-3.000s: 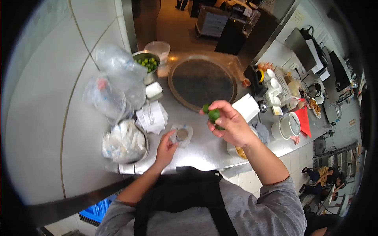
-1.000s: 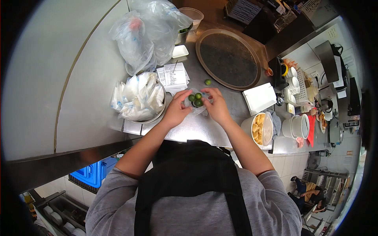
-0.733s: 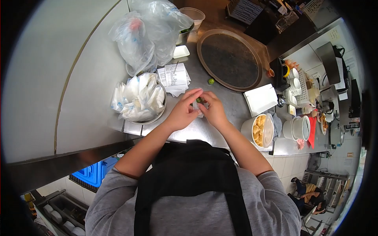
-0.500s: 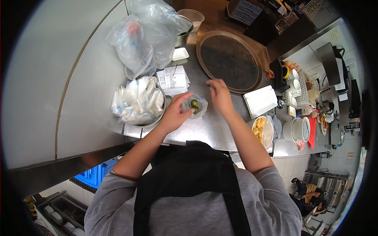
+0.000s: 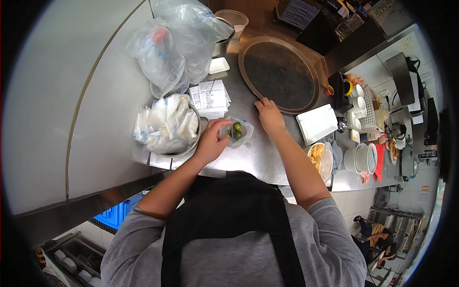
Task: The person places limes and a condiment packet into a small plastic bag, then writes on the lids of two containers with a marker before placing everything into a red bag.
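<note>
A small clear plastic bag lies on the steel counter before me, with small green limes in it. My left hand curls around the bag's left edge, thumb and fingers closed on the plastic. Farther right, my right hand has its fingers bent together at the near left rim of a large round tray. Whatever lies under those fingertips is hidden.
At left stands a metal bowl of white plastic packets, with big clear bags behind it. Printed receipts lie beyond my left hand. To the right are a white rectangular dish and a tub of yellowish pieces.
My right hand has lowered toward the tray rim, and the green bit seen at its fingertips no longer shows. The left hand shifted slightly left, uncovering more of the limes.
</note>
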### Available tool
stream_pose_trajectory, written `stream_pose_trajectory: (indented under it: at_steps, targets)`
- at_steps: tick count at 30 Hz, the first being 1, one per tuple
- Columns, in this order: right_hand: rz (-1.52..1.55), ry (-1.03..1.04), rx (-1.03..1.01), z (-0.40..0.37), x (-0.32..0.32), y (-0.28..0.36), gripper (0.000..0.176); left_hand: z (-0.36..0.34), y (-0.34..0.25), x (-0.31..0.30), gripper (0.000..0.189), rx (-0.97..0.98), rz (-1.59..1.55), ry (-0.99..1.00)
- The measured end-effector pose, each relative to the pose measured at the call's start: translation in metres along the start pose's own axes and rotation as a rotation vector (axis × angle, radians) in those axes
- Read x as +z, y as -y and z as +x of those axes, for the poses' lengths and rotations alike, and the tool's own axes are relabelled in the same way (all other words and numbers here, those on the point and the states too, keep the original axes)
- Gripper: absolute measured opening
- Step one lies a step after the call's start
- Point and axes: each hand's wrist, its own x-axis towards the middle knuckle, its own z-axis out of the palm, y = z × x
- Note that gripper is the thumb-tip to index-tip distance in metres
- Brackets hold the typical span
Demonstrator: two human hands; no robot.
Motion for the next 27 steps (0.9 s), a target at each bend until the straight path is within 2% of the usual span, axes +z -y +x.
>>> stream_pose_trajectory:
  at_steps: [4, 6, 7, 9, 11, 13, 14, 16, 17, 19, 20, 22, 25, 27]
  targets:
    - [0.179, -0.139, -0.016, -0.012, -0.014, 0.009, 0.033, -0.002, -0.001, 0.002, 0.046, -0.050, 0.100, 0.002]
    - [0.688, -0.242, 0.105, -0.027, -0.037, 0.035, 0.035, 0.000, 0.008, 0.002, 0.047, 0.003, 0.065, -0.011]
    - [0.688, -0.236, 0.098, -0.036, -0.044, 0.045, 0.035, 0.000, 0.011, 0.001, 0.048, 0.053, 0.032, -0.023]
    - [0.802, -0.148, 0.136, -0.055, -0.053, 0.062, 0.031, -0.001, 0.014, 0.001, 0.051, 0.017, 0.028, 0.010]
    - [0.807, -0.164, 0.157, -0.060, -0.055, 0.073, 0.031, 0.001, 0.017, 0.001, 0.055, -0.010, 0.026, 0.058]
    - [0.863, -0.189, 0.156, -0.058, -0.053, 0.077, 0.031, 0.005, 0.021, 0.001, 0.060, 0.040, 0.264, 0.087]
    - [0.862, -0.195, 0.158, -0.056, -0.053, 0.081, 0.031, 0.008, 0.023, 0.001, 0.060, 0.045, 0.266, 0.091]
    - [0.901, -0.083, 0.164, -0.053, -0.054, 0.088, 0.033, 0.014, 0.014, -0.003, 0.062, -0.307, -0.070, 0.246]
    - [0.900, -0.089, 0.165, -0.053, -0.053, 0.089, 0.033, 0.014, 0.015, -0.002, 0.062, -0.302, -0.068, 0.248]
    - [0.797, -0.092, 0.021, -0.054, -0.050, 0.090, 0.039, 0.014, 0.015, -0.001, 0.064, -0.189, -0.266, 0.172]
    - [0.796, -0.093, 0.020, -0.055, -0.047, 0.089, 0.039, 0.013, 0.016, -0.001, 0.064, -0.187, -0.266, 0.171]
    - [0.669, -0.177, -0.107, -0.059, -0.040, 0.087, 0.045, 0.008, 0.005, -0.005, 0.065, -0.040, -0.159, 0.149]
    - [0.699, -0.061, -0.036, -0.062, -0.035, 0.090, 0.048, 0.005, -0.003, -0.006, 0.064, 0.040, -0.084, 0.166]
    - [0.669, -0.015, 0.011, -0.059, -0.041, 0.092, 0.051, 0.002, -0.014, -0.004, 0.064, 0.021, -0.038, 0.166]
